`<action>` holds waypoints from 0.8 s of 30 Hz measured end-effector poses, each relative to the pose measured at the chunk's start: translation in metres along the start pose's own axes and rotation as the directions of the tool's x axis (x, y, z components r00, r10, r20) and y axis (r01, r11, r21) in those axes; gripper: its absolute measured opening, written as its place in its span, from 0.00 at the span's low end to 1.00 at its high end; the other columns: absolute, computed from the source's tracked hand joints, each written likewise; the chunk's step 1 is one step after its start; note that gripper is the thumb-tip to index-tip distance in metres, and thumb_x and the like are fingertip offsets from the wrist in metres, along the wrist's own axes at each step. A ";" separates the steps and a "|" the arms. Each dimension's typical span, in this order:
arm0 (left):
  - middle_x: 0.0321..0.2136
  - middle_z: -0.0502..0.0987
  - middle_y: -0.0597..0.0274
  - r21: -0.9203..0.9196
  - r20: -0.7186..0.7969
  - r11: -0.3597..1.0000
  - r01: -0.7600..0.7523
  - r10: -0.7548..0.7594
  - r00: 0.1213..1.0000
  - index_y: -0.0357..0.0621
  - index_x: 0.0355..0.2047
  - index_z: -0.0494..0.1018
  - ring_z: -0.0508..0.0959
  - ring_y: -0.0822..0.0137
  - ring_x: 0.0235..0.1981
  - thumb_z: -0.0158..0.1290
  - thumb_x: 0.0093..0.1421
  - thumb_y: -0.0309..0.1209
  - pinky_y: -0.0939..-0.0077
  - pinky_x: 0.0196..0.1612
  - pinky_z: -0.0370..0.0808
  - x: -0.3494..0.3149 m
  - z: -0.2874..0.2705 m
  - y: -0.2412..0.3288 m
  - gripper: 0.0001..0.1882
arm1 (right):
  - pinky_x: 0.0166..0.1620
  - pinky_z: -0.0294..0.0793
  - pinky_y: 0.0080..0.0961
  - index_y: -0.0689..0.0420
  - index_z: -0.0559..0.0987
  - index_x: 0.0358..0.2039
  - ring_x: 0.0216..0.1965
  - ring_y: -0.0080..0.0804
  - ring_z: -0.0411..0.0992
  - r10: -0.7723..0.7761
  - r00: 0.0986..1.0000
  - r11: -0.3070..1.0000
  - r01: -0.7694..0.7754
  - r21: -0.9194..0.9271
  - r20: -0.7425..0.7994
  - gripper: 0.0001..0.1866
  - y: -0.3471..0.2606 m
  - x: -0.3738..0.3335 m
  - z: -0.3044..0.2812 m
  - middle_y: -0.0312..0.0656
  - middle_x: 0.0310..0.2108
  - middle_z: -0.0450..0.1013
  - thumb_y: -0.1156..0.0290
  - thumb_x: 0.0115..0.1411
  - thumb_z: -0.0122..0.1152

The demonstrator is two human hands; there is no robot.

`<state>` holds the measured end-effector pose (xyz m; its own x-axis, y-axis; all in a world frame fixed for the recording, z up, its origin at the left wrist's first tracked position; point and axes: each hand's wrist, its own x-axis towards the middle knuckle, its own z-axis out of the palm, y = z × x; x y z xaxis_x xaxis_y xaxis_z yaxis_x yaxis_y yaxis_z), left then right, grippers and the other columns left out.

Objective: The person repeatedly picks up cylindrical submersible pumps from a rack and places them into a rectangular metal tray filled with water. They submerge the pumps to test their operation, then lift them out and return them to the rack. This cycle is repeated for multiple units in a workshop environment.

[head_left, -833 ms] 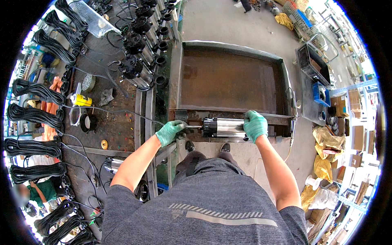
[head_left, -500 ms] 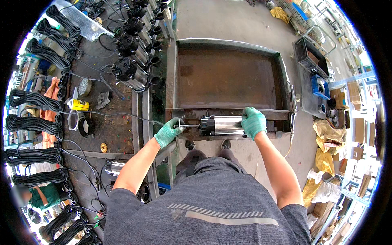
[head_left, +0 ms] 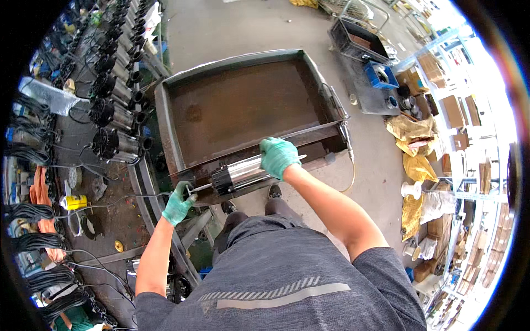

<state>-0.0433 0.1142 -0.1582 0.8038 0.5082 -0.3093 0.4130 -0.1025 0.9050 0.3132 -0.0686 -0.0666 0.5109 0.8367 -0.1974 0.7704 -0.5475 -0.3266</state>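
Note:
A shiny steel cylindrical pump (head_left: 243, 174) with a black ribbed end lies across the near ledge of a metal tank. My right hand (head_left: 280, 158), in a green glove, is closed over its right-hand part. A thin metal rod sticks out beyond that hand. My left hand (head_left: 178, 204), also gloved in green, is closed around the outer end of a slim T-handle tool (head_left: 202, 188). The tool points at the black end of the pump; whether its tip touches is too small to tell.
The wide, shallow rusty tank (head_left: 243, 105) stands just beyond the pump. On the left, a workbench (head_left: 113, 220) carries a row of similar pumps (head_left: 113, 113), black cable coils (head_left: 41, 243) and a yellow can (head_left: 73, 202). Crates (head_left: 359, 41) and shelving (head_left: 464, 149) line the right.
The view has turned, so the tank and pump appear tilted and further left. Both hands keep their hold on the pump and the tool.

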 end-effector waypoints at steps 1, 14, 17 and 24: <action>0.43 0.70 0.68 -0.032 -0.004 0.999 -0.013 0.013 1.000 0.46 0.53 0.67 0.69 0.70 0.44 0.60 0.64 0.26 0.74 0.51 0.70 0.000 0.002 0.001 0.19 | 0.48 0.78 0.42 0.50 0.82 0.35 0.44 0.48 0.79 -0.005 1.000 1.000 0.005 0.004 -0.011 0.07 0.001 0.001 -0.001 0.45 0.40 0.80 0.65 0.55 0.64; 0.53 0.77 0.64 -0.070 -0.579 0.998 0.008 -0.047 0.814 0.46 0.64 0.67 0.76 0.72 0.48 0.57 0.70 0.36 0.76 0.49 0.74 -0.063 0.011 0.023 0.25 | 0.49 0.75 0.44 0.61 0.80 0.40 0.41 0.53 0.76 0.439 0.668 0.872 -0.157 0.463 -0.601 0.10 0.201 -0.030 -0.003 0.53 0.38 0.78 0.68 0.62 0.63; 0.50 0.78 0.67 -0.172 -0.613 0.983 0.062 -0.156 0.774 0.46 0.64 0.69 0.76 0.77 0.43 0.56 0.71 0.37 0.82 0.40 0.74 -0.073 0.027 0.027 0.24 | 0.44 0.76 0.45 0.61 0.73 0.47 0.38 0.57 0.75 0.663 0.525 0.730 -0.612 0.304 -0.533 0.23 0.334 -0.058 0.061 0.53 0.35 0.76 0.57 0.62 0.66; 0.47 0.79 0.62 0.160 -0.646 0.987 0.003 0.103 0.756 0.44 0.62 0.70 0.78 0.71 0.43 0.56 0.70 0.45 0.75 0.46 0.76 -0.070 0.076 0.112 0.25 | 0.18 0.56 0.19 0.47 0.72 0.35 0.15 0.19 0.58 0.328 0.771 -0.188 -0.514 0.837 0.547 0.07 0.249 -0.051 -0.034 0.30 0.21 0.65 0.62 0.70 0.51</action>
<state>-0.0211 0.0019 -0.0577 0.3736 0.9263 0.0481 0.4784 -0.2368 0.8456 0.4915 -0.2481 -0.1065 0.4378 0.4733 -0.7644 -0.7266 -0.3145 -0.6109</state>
